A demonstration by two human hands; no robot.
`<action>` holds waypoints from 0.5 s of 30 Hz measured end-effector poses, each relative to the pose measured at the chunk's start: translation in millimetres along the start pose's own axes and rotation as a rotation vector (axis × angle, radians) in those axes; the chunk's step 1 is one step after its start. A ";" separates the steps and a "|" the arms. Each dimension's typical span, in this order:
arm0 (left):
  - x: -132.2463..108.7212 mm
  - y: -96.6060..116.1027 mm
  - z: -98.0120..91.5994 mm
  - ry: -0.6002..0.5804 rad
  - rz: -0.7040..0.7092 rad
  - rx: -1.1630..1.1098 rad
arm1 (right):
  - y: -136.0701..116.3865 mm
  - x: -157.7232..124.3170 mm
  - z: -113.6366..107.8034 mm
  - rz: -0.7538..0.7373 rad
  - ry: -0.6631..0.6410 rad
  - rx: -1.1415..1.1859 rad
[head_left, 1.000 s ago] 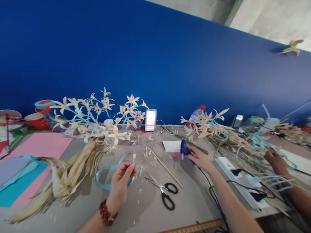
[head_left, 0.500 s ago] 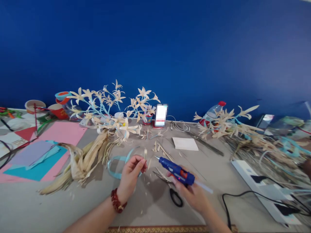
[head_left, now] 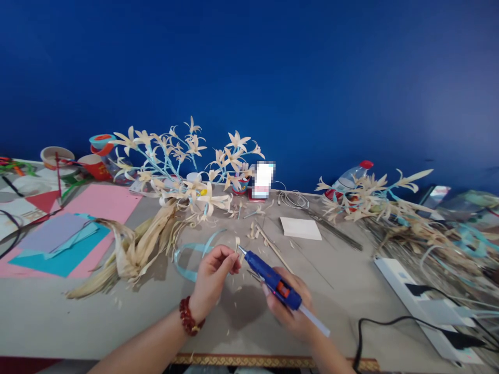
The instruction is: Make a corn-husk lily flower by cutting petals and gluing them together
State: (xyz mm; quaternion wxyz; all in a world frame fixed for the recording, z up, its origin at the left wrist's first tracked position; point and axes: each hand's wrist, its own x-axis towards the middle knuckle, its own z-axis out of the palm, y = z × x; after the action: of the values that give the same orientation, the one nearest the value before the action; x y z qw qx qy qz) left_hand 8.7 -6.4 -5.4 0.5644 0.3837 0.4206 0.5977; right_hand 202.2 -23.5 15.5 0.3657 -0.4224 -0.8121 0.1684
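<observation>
My left hand [head_left: 218,272], with a red bead bracelet at its wrist, is closed in a pinch around the lower end of a small pale husk piece [head_left: 237,243], whose tip sticks up above the fingers. My right hand [head_left: 290,304] grips a blue hot glue gun [head_left: 273,280]. A clear glue stick juts from its back end. The gun's metal nozzle is right beside the pale piece; whether they touch I cannot tell. Scissors [head_left: 255,275] lie on the table, mostly hidden behind my right hand. Left of my hands is a loop of light-blue ribbon [head_left: 187,259].
Dried corn husks [head_left: 140,254] and coloured paper sheets [head_left: 66,259] lie left. Husk flower branches [head_left: 167,166] stand behind, another flower branch [head_left: 374,197] at right. A white card [head_left: 300,228] lies beyond my right hand. A power strip [head_left: 421,306] with black cables is at the right.
The glue gun has moved left and its nozzle has come up to the pale husk piece. My right hand now covers most of the scissors. The left hand keeps its pinch.
</observation>
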 end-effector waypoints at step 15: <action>-0.5 3.1 0.7 0.006 -0.017 0.002 | 5.5 -0.7 3.6 -0.044 0.023 -0.077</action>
State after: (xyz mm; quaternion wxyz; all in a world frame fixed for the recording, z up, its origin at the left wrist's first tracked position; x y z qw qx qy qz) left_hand 8.3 -6.8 -2.2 0.5677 0.3788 0.4261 0.5938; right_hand 202.9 -20.7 9.5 0.3624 -0.4199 -0.8227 0.1241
